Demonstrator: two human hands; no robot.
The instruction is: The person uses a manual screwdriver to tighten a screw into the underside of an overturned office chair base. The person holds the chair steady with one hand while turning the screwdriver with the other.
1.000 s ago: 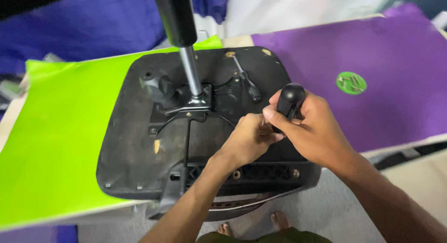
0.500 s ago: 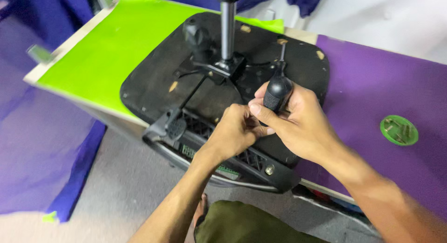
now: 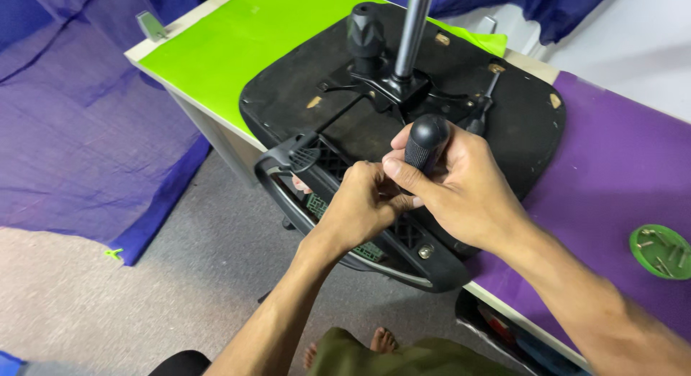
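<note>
— Two bare feet (image 3: 381,341) show at the bottom edge, on the grey floor (image 3: 180,289), with olive cloth just beside them. What comes next above that?

— Both forearms reach up from there. The left hand (image 3: 360,207) is curled into a loose fist, fingers bent in tight, right at the lower end of a screwdriver (image 3: 426,142). Whether it pinches a screw or only steadies the tip, I cannot tell; the fingers hide it.

— And the other hand?

— The right hand (image 3: 461,192) is wrapped around the screwdriver's black handle, thumb and fingers closed on it, the rounded top sticking out above the grip. The tool stands nearly upright. Both hands touch each other.

— Where is all that happening?

— Over the near edge of an upturned chair seat (image 3: 518,124), black, lying bottom-up on a table (image 3: 216,52). A black plastic mesh frame (image 3: 317,163) overhangs the table edge just under the hands, with a bolt head showing near its right end.

— Further back?

— A metal plate is fixed at the middle of the seat's underside, and a shiny steel post (image 3: 414,30) rises from it out of the top of the picture. Left of the post stands a black ribbed knob (image 3: 366,30). A thin lever runs off to the right.

— And the table itself?

— Covered bright green on the left, purple (image 3: 612,174) on the right. A small green round dish (image 3: 661,251) with screws in it sits on the purple, well apart from the hands. Blue cloth (image 3: 72,131) hangs at the left and along the back.
</note>
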